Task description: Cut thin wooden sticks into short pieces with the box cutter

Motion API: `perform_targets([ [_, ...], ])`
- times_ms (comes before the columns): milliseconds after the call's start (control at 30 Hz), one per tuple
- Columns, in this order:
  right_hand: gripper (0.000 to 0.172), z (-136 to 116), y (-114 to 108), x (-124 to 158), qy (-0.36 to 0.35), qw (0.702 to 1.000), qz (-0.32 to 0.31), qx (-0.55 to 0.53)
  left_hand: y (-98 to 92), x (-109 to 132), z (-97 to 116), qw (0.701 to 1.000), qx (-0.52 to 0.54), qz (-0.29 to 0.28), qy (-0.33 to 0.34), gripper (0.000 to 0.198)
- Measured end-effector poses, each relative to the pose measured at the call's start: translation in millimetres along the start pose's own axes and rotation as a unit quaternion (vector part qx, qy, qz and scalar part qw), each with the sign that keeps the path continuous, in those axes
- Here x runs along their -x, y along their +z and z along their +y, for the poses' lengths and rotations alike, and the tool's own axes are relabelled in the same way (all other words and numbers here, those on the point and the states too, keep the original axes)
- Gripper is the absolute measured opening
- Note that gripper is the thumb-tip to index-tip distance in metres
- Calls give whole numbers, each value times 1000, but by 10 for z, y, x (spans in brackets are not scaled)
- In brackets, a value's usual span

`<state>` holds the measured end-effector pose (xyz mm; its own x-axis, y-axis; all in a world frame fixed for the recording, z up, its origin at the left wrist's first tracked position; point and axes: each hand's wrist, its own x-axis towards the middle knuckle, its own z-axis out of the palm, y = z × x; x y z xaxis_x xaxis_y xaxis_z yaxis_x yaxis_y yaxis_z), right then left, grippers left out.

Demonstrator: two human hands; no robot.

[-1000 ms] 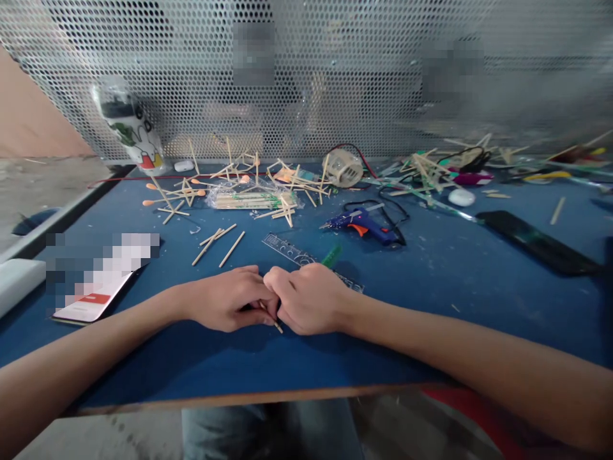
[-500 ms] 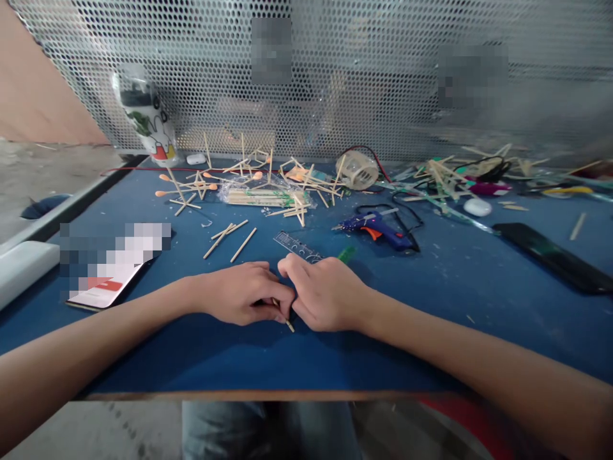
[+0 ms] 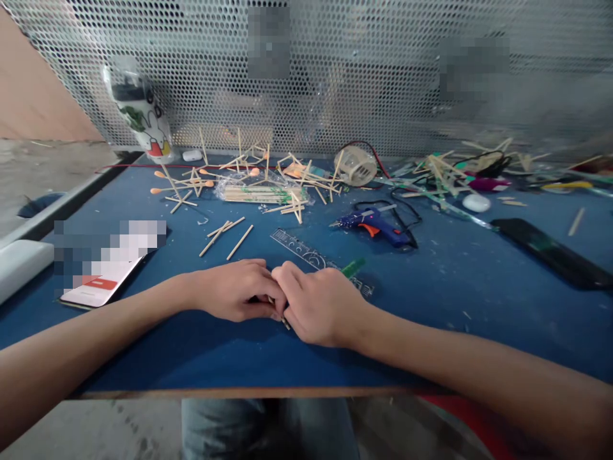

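My left hand is closed, its fingers curled round a thin wooden stick. Only the short end of the stick shows below the fingertips. Pressed up against it is my right hand, also closed; what its fingers grip is hidden behind the knuckles. A clear stencil ruler lies flat just beyond the hands, partly covered by the right one. Across the ruler, beside my right hand, rests a green translucent object of unclear kind. Several loose wooden sticks lie beyond my left hand.
A blue glue gun lies beyond the ruler. Farther back are a bag of sticks, glued stick frames and a clear round container. A phone lies left, a black case right. Perforated metal closes the back.
My right hand has moved slightly left and nearer me, closing against my left hand. More of the ruler and green object shows, and less of the stick's end.
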<state>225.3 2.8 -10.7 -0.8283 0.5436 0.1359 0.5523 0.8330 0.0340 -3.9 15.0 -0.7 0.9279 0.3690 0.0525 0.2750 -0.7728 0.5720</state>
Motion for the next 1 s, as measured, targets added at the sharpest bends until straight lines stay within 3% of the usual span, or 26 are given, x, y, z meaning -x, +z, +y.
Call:
perform_targets([
  [133, 29, 4, -26, -1, -10, 1000, -7, 15, -10, -7, 14, 1000, 12, -3, -11, 13],
  [300, 29, -18, -55, 6, 47, 998, -26, 19, -17, -8, 25, 1000, 2, -16, -11, 12],
  [467, 30, 74, -26, -2, -29, 999, -9, 9, -13, -2, 18, 1000, 13, -11, -7, 12],
  [633, 46, 72, 0, 3, -12, 1000, 15, -5, -13, 8, 20, 1000, 16, 7, 8, 10],
  [733, 52, 83, -15, -9, -39, 999, 8, 10, -7, 0, 21, 999, 28, 24, 23, 11],
  [1000, 66, 180, -76, -25, -13, 1000, -3, 18, -19, -22, 41, 997, 75, 4, 12, 13],
])
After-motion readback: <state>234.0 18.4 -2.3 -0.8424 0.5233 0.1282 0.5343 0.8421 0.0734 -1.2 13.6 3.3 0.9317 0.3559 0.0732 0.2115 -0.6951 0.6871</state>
